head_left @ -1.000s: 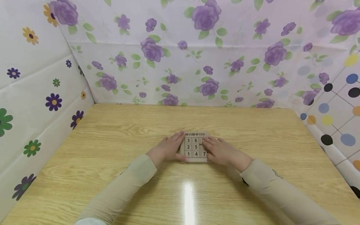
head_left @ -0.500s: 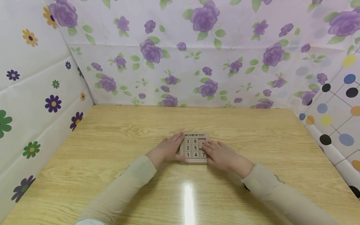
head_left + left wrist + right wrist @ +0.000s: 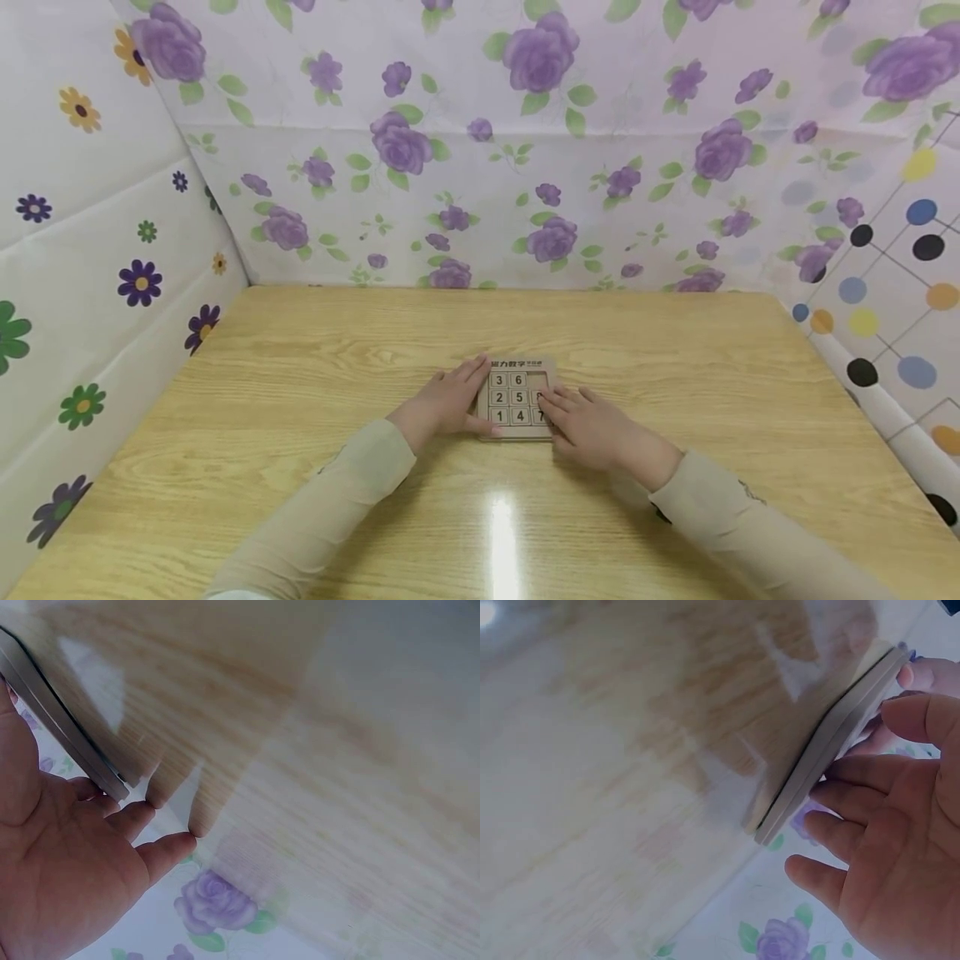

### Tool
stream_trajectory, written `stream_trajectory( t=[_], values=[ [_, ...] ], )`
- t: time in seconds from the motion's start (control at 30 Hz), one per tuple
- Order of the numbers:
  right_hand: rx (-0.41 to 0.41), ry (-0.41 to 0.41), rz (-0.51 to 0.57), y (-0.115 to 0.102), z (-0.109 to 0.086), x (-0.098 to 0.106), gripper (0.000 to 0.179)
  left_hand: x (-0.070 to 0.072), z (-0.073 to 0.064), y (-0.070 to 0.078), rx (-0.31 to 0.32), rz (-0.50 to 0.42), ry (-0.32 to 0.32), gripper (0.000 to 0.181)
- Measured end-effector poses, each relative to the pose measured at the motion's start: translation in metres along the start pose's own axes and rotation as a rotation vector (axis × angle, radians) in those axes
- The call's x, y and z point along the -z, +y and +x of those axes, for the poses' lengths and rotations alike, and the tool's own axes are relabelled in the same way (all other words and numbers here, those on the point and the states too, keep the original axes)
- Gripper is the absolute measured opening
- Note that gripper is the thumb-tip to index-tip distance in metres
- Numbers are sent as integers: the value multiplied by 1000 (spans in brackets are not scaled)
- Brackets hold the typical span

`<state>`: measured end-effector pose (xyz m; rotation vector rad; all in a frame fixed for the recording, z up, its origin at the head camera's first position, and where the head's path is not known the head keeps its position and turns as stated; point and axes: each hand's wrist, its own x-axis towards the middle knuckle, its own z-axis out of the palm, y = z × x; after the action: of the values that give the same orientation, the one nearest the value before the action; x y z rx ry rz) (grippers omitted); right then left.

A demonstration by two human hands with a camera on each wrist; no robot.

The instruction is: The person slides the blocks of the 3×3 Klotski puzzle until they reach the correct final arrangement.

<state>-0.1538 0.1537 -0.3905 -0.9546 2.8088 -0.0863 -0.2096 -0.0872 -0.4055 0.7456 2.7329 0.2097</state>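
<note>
A wooden number slide puzzle point(image 3: 517, 433) lies flat on the table between both hands. Numbered tiles fill its frame except for one gap point(image 3: 537, 381) at the far right corner. My left hand point(image 3: 447, 402) rests along the left side, fingers extended and thumb on the near left corner. With extended fingers my right hand point(image 3: 600, 427) touches the right-hand column, partly covering the middle tile, which looks like an 8, and the edge of the 7. In the left wrist view fingers point(image 3: 169, 857) spread beside the puzzle's edge point(image 3: 71, 735); the right wrist view shows the opposite edge point(image 3: 832, 742).
The puzzle lies on a glossy wood-grain table point(image 3: 360, 333) with a bright light reflection near its front. A flowered cloth point(image 3: 450, 167) hangs behind, a daisy-patterned one point(image 3: 82, 308) on the left and a dotted one point(image 3: 892, 333) on the right.
My right fingers have slid the tile from the far right corner toward me into the middle right space, so the gap is now at the far corner. My left hand stays put.
</note>
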Motion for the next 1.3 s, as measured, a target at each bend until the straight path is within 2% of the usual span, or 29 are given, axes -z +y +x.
stream_trajectory(
  t=[0.17, 0.4, 0.7, 1.03, 1.3],
  values=[
    [5, -7, 25, 3, 2, 3, 53, 0, 0, -1, 0, 3, 9, 110],
    [11, 3, 41, 5, 17, 8, 55, 0, -1, 0, 2, 7, 7, 111],
    [8, -43, 59, -3, 32, 9, 57, 1, -2, 3, -4, -7, -3, 110],
    [7, -37, 55, 2, 37, 6, 56, 3, -2, 4, -13, 19, 14, 109],
    [10, -25, 62, 9, 34, 5, 56, 4, -2, 3, 2, 5, 9, 110]
  ],
)
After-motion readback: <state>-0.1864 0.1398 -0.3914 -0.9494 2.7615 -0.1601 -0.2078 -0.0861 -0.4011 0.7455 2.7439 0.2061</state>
